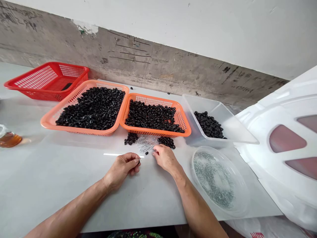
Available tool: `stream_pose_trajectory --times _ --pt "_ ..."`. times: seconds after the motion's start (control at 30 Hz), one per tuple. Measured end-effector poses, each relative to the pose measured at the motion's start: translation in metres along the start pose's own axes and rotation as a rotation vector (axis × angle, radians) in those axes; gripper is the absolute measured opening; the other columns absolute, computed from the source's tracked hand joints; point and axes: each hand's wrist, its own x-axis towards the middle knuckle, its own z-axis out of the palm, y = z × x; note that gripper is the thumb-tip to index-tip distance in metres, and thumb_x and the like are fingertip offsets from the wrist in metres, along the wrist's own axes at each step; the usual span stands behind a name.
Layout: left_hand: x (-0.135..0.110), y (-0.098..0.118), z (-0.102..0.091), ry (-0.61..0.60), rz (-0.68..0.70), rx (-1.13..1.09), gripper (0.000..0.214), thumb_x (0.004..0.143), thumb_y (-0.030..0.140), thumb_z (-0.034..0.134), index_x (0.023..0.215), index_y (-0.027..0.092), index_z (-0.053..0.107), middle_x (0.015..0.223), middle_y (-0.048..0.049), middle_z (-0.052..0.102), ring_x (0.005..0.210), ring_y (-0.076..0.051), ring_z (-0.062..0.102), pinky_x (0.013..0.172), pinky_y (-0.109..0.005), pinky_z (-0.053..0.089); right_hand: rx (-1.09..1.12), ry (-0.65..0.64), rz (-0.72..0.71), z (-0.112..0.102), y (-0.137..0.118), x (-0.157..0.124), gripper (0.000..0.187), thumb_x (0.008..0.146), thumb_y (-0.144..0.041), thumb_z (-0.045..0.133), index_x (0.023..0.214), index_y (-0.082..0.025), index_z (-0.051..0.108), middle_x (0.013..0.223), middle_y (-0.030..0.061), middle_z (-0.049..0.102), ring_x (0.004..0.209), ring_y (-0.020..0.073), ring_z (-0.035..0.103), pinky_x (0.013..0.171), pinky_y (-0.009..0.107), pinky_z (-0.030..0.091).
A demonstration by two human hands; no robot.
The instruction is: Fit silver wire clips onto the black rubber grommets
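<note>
My left hand (124, 166) is closed in a pinch on a small black part (139, 162), mostly hidden by the thumb and finger. My right hand (165, 158) is at the right edge of a small pile of silver metal bits (145, 143), its fingertips pressed together; what they hold, if anything, is hidden. Just beyond that hand lies a cluster of black ring-shaped parts (167, 142). To the left of the silver pile sits a little heap of black parts (131, 138). One loose black piece (147, 153) lies between my hands.
Behind the piles stand a peach basket (49, 122) and an orange basket (155, 132), both full of black parts. Right of them is a clear bin (237, 132) with black rings, and a round tub (241, 201) of silver bits. A red basket (47, 89) stands far left.
</note>
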Motion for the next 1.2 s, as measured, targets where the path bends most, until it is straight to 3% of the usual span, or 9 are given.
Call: stream_pose_trajectory --times 0.1,0.3,0.43,0.57,0.73,0.93,1.2 --pt "-0.001 0.001 0.000 -0.001 -0.006 -0.014 0.016 0.078 0.028 0.061 0.081 0.012 0.059 0.068 -0.0041 0.061 0.052 -0.008 0.048 0.049 -0.021 0.034 0.114 0.050 -0.033 -0.007 -0.005 -0.004 0.006 0.077 -0.014 0.056 0.072 -0.017 0.058 0.069 0.0021 0.054 0.065 0.0144 0.050 0.063 0.024 0.037" --pt "0.000 0.001 0.000 -0.037 0.006 -0.034 0.016 0.079 0.028 0.060 0.081 0.012 0.060 0.062 -0.0030 0.060 0.050 -0.008 0.047 0.049 -0.021 0.034 0.532 -0.017 -0.340 -0.012 -0.028 -0.014 0.012 0.081 -0.016 0.055 0.091 -0.020 0.061 0.079 0.0015 0.057 0.068 0.0119 0.052 0.065 0.022 0.042" --pt "-0.001 0.001 0.001 -0.045 0.006 -0.031 0.018 0.078 0.029 0.061 0.078 0.012 0.061 0.057 -0.0019 0.059 0.048 -0.007 0.045 0.049 -0.021 0.033 0.622 0.021 -0.391 -0.006 -0.038 -0.016 0.014 0.085 -0.014 0.048 0.087 -0.018 0.061 0.081 0.0040 0.059 0.075 0.0133 0.054 0.070 0.024 0.044" --pt "-0.001 0.002 0.002 -0.040 0.012 -0.021 0.020 0.074 0.027 0.064 0.086 0.011 0.062 0.059 -0.0014 0.060 0.050 -0.008 0.047 0.051 -0.022 0.035 0.623 0.018 -0.300 -0.011 -0.037 -0.016 0.013 0.085 -0.016 0.047 0.083 -0.018 0.060 0.078 0.0030 0.058 0.072 0.0130 0.053 0.068 0.024 0.043" --pt "-0.001 0.001 0.002 0.057 0.081 0.003 0.032 0.067 0.024 0.069 0.096 0.013 0.059 0.073 -0.0023 0.062 0.057 -0.012 0.055 0.052 -0.025 0.040 0.687 -0.052 -0.165 -0.020 -0.034 -0.017 0.012 0.083 -0.016 0.051 0.080 -0.018 0.062 0.075 0.0010 0.060 0.069 0.0124 0.053 0.063 0.023 0.042" --pt "-0.003 0.003 0.003 0.047 0.114 0.134 0.018 0.067 0.016 0.065 0.084 0.013 0.060 0.061 0.0010 0.059 0.055 -0.012 0.053 0.055 -0.025 0.042 0.746 -0.112 -0.144 -0.017 -0.040 -0.018 0.010 0.081 -0.018 0.054 0.079 -0.018 0.064 0.074 -0.0003 0.060 0.068 0.0114 0.053 0.064 0.022 0.041" --pt "-0.004 -0.003 0.003 0.004 0.179 0.286 0.018 0.070 0.014 0.060 0.087 0.014 0.066 0.080 -0.0041 0.065 0.072 -0.016 0.056 0.067 -0.028 0.043 0.739 -0.256 -0.079 -0.013 -0.037 -0.016 0.002 0.074 -0.018 0.060 0.072 -0.017 0.060 0.062 -0.0039 0.053 0.058 0.0092 0.045 0.053 0.020 0.035"
